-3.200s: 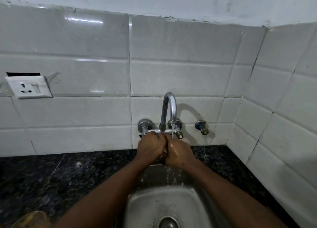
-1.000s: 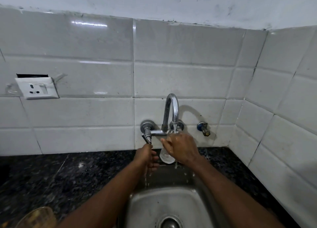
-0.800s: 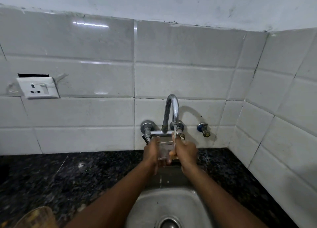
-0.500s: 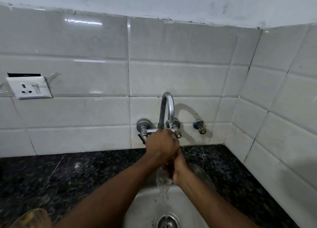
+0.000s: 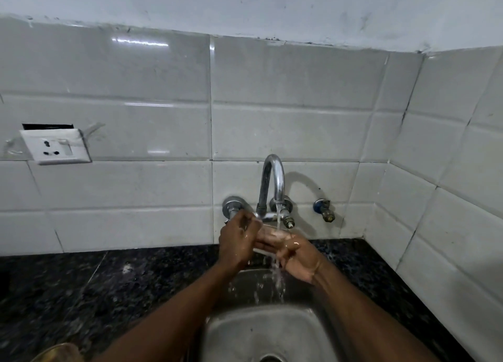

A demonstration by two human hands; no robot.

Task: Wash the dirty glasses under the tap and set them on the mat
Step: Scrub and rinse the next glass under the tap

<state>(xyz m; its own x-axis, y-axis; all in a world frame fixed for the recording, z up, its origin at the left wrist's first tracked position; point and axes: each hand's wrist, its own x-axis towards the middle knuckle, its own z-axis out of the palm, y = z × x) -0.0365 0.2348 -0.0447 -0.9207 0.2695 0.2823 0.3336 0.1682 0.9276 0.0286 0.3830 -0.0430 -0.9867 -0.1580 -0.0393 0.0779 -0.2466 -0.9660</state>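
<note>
- Nearest, bottom-left edge: rim of a second glass [image 5: 58,352] on the dark granite counter [image 5: 81,293]. It is brownish and cropped by the frame. Probably unwashed, going by the tint, but not certain.
- Bottom centre: steel sink [image 5: 272,334], wet, drain cut off at the frame edge. Both forearms reach over it.
- Left hand [image 5: 239,239]: fingers curled round the left end of the clear glass [image 5: 268,238], gripping it.
- Right hand [image 5: 296,255]: palm turned up, wet, fingers curled under and round the right side of the same glass, also gripping.
- Task thing: the clear glass is held between both hands above the back of the sink, directly under the spout. It seems tipped sideways, but the exact tilt is unclear behind the fingers.
- Water stream [image 5: 278,217] runs from the tap [image 5: 273,182] onto the clear glass and the right-hand fingers, then splashes into the sink.
- Farther back: small side valve [image 5: 324,210] right of the tap, wall socket [image 5: 55,145] far left, white tiles [image 5: 285,133] behind everything.
- Progress, my read: mid-rinse on this glass, wash step not finished.
- Left to do: finish rinsing, then set the glass on the mat. The mat is not in view, so there is no count of glasses already done.
- The second glass likely needs washing too, so the task looks well short of complete.
</note>
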